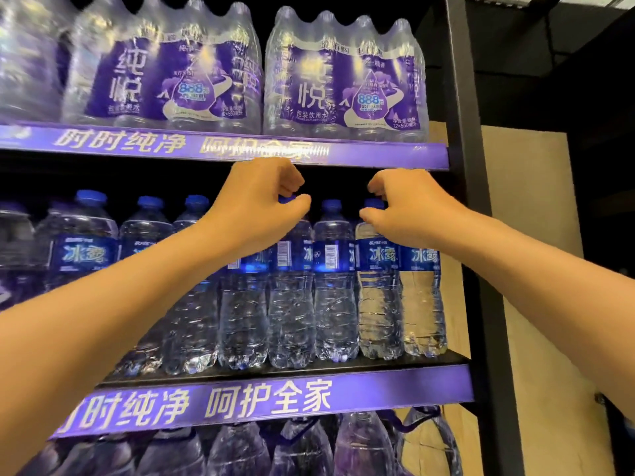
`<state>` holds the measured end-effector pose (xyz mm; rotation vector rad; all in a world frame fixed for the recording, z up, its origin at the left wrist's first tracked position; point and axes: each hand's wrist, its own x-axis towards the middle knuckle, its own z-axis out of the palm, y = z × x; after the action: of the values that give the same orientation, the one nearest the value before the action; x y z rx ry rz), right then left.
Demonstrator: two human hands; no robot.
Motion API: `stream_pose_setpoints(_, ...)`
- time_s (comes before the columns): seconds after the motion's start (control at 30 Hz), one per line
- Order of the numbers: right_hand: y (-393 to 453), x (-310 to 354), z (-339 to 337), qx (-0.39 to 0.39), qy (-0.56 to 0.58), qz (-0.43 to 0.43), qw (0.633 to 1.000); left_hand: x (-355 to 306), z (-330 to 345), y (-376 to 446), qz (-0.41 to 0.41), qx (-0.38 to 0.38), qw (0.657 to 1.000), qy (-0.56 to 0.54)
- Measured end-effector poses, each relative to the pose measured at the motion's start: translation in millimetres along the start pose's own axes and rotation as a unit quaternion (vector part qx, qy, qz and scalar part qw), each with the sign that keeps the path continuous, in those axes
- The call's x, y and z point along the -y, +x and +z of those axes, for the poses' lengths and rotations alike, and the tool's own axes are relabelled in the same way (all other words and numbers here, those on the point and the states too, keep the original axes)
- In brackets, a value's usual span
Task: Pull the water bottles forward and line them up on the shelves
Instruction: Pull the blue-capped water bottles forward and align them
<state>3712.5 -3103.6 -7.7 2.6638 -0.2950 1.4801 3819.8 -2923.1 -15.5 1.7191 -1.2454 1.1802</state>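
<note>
Both hands pinch bottle caps at twelve o'clock on the middle shelf [275, 374]: left hand [261, 197], right hand [400, 209]. Top-heavy pulling could topple neighbouring water bottles [335, 280] forward.

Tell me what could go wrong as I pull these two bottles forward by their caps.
1. Left hand and right hand pinch only the blue caps of tall clear plastic bottles; pulling from the top may tip them.
2. The row stands tightly packed, so neighbours could topple.
3. The bottles stand close to the black shelf's front edge; overpulling risks a fall.
</note>
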Motion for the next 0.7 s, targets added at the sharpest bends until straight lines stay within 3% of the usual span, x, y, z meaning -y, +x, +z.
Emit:
stream_pose_setpoints(0.23, 16, 20, 19, -0.015, -0.005, -0.065, 0.998, 25, -7, -1, -0.033, 0.03, 0.995, 0.091)
stream_pose_setpoints(0.47, 31, 21, 33, 0.008, -0.079, -0.016, 0.997, 22, 9, 10, -0.084, 0.058, 0.989, 0.106)
stream_pose_setpoints(0.7, 43, 17, 37, 0.063, -0.055, 0.019, 0.996, 15, 14, 17, -0.1, 0.072, 0.986, 0.115)
